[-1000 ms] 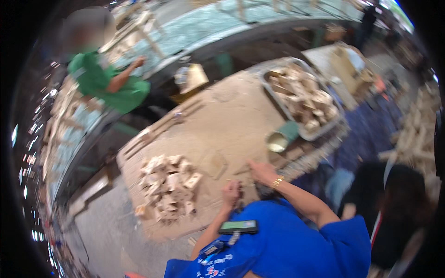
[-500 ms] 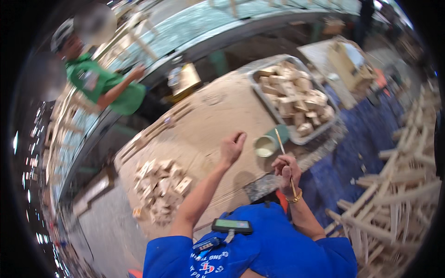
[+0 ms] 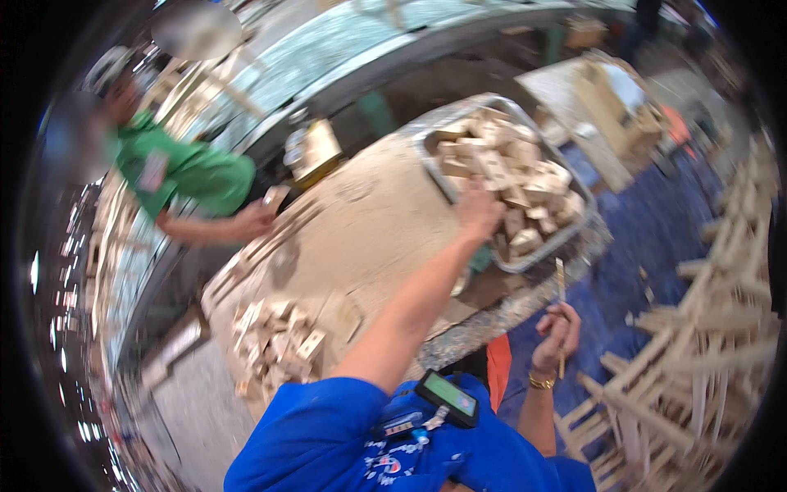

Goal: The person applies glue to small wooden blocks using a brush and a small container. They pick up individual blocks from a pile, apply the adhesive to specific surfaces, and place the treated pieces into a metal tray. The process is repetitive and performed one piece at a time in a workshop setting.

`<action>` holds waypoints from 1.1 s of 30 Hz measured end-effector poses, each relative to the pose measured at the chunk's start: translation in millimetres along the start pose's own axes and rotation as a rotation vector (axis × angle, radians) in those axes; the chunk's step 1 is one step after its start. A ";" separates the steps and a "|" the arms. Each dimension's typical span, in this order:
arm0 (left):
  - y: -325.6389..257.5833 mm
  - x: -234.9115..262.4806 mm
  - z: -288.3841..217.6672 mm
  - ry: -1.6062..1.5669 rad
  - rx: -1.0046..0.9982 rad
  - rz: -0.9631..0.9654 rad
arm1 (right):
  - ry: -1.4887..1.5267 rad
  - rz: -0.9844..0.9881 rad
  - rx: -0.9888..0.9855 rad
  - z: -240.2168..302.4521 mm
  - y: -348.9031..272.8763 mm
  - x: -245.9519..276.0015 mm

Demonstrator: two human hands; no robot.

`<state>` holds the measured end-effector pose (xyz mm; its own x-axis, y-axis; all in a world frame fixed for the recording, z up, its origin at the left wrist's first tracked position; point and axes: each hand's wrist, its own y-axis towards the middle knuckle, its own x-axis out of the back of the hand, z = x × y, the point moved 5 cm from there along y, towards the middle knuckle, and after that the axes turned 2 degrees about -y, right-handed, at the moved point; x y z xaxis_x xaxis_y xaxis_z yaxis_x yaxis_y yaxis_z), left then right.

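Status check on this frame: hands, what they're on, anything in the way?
Left hand reaching into metal tray of wood blocks. Right hand holds thin wooden stick, off the bench. Nothing blocking the tray.

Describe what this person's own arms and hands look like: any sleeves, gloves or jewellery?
Both arms are bare below short sleeves of a bright blue shirt. No gloves on the left hand or right hand. A gold-coloured bracelet circles the right wrist.
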<state>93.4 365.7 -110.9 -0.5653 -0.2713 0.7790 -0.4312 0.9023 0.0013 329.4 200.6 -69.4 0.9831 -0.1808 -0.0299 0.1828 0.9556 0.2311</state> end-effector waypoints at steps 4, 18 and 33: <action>-8.3 9.1 -19.1 -0.055 0.009 0.043 | -0.010 -0.006 -0.032 -6.7 2.3 -6.9; -33.7 45.6 41.6 -0.937 0.174 0.016 | 0.073 0.246 0.137 32.1 9.0 -67.5; -212.9 152.3 211.1 -1.364 0.317 -0.102 | 0.016 0.502 0.111 65.3 -39.3 -114.5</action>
<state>-49.4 61.5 -124.9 -0.6719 -0.6029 -0.4302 -0.5462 0.7956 -0.2619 208.8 168.6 -11.5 0.9495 0.2987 0.0965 -0.3137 0.8929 0.3230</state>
